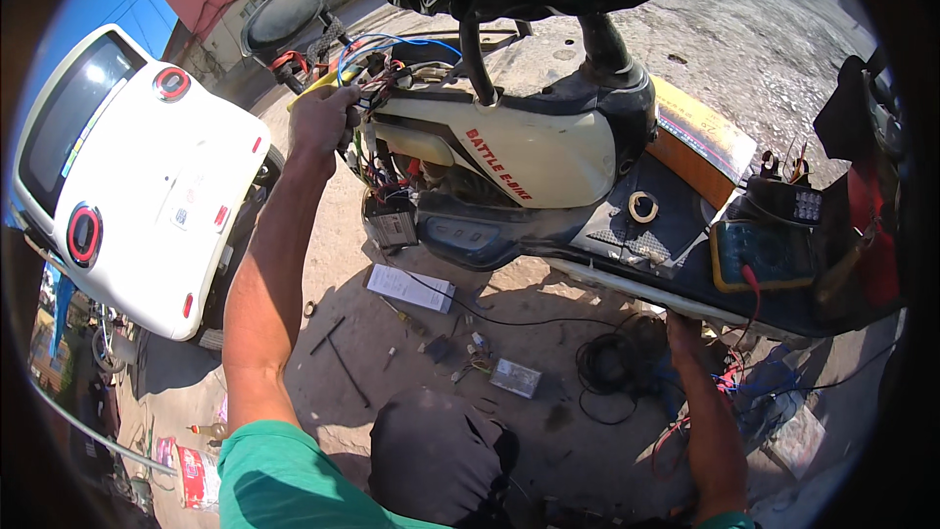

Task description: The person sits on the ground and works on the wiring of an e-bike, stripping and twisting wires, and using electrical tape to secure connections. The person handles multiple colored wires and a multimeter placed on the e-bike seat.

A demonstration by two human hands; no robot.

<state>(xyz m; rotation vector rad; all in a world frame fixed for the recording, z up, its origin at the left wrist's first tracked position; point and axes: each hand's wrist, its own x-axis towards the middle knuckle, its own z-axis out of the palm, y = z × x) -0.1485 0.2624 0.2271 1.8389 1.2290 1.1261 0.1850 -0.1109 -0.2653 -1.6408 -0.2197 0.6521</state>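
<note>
An electric scooter point(536, 154) with cream body panels and a black seat stands across the view, its wiring exposed at the left end. My left hand point(323, 121) is closed at that end, among the wires and next to a yellow part; what its fingers grip is unclear. My right hand point(683, 330) reaches to the underside of the black footboard point(661, 286), its fingers mostly hidden. A multimeter point(764, 256) with a red lead lies on the footboard, near a roll of tape point(643, 207). A finned metal box point(393, 224) hangs below the exposed wires.
A coiled black cable point(609, 364), a white box point(411, 287), a silver metal box point(515, 378) and a T-shaped tool point(345, 367) lie on the ground. A cardboard box point(694, 154) stands by the footboard. A white vehicle point(161, 184) is parked at the left.
</note>
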